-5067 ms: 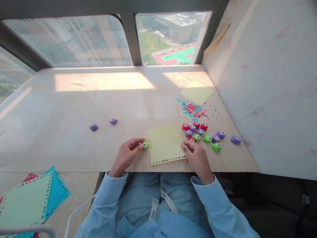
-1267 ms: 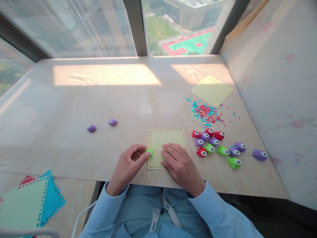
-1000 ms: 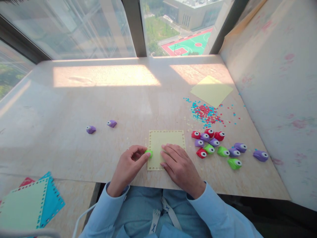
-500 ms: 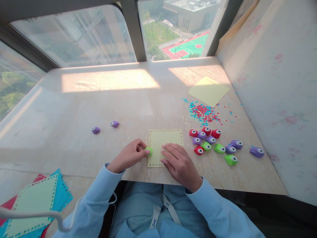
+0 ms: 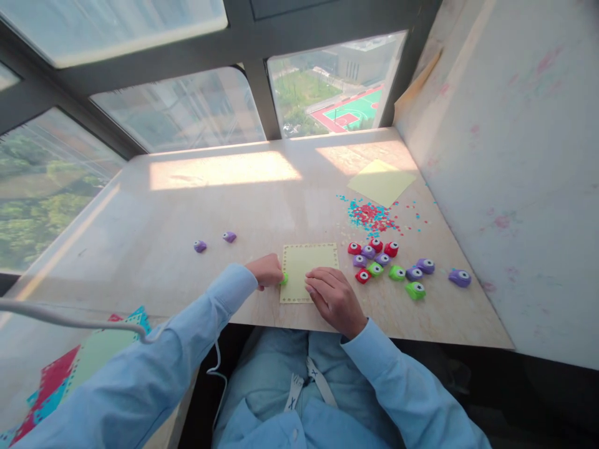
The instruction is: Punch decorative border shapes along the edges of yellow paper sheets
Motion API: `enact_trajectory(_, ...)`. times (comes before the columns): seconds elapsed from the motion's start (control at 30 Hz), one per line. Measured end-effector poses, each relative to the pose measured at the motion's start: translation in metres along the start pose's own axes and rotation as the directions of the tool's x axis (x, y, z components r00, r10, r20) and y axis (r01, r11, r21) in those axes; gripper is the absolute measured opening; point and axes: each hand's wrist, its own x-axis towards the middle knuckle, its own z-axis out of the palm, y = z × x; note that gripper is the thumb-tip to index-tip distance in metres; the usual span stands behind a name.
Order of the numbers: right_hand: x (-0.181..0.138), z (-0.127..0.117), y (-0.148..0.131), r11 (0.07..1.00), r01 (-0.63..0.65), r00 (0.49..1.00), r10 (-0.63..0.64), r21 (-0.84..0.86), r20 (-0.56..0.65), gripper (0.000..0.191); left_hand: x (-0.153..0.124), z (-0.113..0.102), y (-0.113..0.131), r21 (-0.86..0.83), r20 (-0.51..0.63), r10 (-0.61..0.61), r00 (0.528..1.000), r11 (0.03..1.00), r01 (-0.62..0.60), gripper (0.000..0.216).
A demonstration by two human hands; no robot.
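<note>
A pale yellow paper sheet (image 5: 306, 268) with punched holes along its edges lies at the near edge of the marble table (image 5: 196, 206). My left hand (image 5: 266, 270) is closed around a small green punch (image 5: 284, 280) at the sheet's left edge. My right hand (image 5: 333, 298) lies flat on the sheet's lower right part with fingers stretched out, holding it down.
Several red, purple and green punches (image 5: 388, 265) cluster right of the sheet. Two purple punches (image 5: 200, 246) sit to the left. Red and blue confetti (image 5: 369, 215) and a plain yellow sheet (image 5: 381, 182) lie behind. Punched coloured sheets (image 5: 84, 368) lie lower left.
The view has tilted up and shifted; my left arm now reaches in from farther left. Both hands stay at the sheet, the left still on the green punch.
</note>
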Motion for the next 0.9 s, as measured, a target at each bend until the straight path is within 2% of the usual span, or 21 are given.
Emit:
enact_trajectory(0.3,-0.001,0.000,0.000,1.000,0.023,1.000,-0.023,-0.020,0.000,0.019,0.011,0.003,-0.004,-0.043,0.024,0.007,1.000,0.999,-0.006,0.035)
enact_trajectory(0.43,-0.001,0.001,0.002,1.000,0.010,1.000,-0.010,-0.011,-0.015,0.020,0.016,-0.001,-0.002,-0.059,0.036,-0.010,0.999,0.998,0.012,0.035)
enact_trajectory(0.57,0.000,0.001,0.003,1.000,-0.007,0.999,0.007,-0.006,-0.037,0.020,0.011,-0.009,-0.002,-0.090,0.072,-0.026,0.997,0.995,0.032,0.035)
enact_trajectory(0.7,-0.001,0.002,0.005,1.000,-0.013,0.999,0.013,-0.019,-0.037,0.020,0.001,-0.016,-0.005,-0.116,0.164,-0.028,0.986,0.992,0.048,0.037)
enact_trajectory(0.9,-0.003,0.002,0.007,0.998,-0.016,1.000,0.015,-0.058,-0.022,0.019,-0.007,-0.019,-0.006,-0.141,0.221,0.027,0.975,0.990,0.004,0.039)
